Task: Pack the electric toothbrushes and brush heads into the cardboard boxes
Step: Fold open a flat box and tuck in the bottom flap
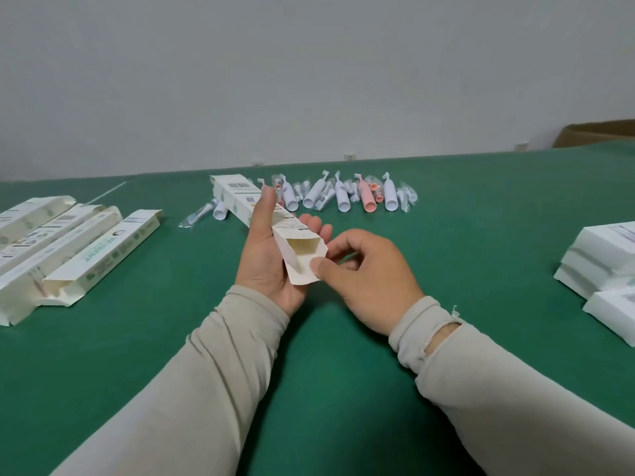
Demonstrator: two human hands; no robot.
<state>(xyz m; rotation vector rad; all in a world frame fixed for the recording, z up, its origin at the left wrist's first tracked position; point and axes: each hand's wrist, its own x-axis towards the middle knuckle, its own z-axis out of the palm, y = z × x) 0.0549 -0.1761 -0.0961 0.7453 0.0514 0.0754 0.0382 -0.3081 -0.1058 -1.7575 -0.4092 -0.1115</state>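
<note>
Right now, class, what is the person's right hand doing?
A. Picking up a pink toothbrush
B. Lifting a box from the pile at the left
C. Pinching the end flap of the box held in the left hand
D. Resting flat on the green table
C: the right hand pinches the open end flap of the cardboard box that the left hand grips above the table.

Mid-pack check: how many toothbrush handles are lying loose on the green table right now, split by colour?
White toothbrush handles: 5
Pink toothbrush handles: 1
Total: 6
Small pink pieces partly hidden behind the held cardboard box and in the pile are too unclear to count.
</note>
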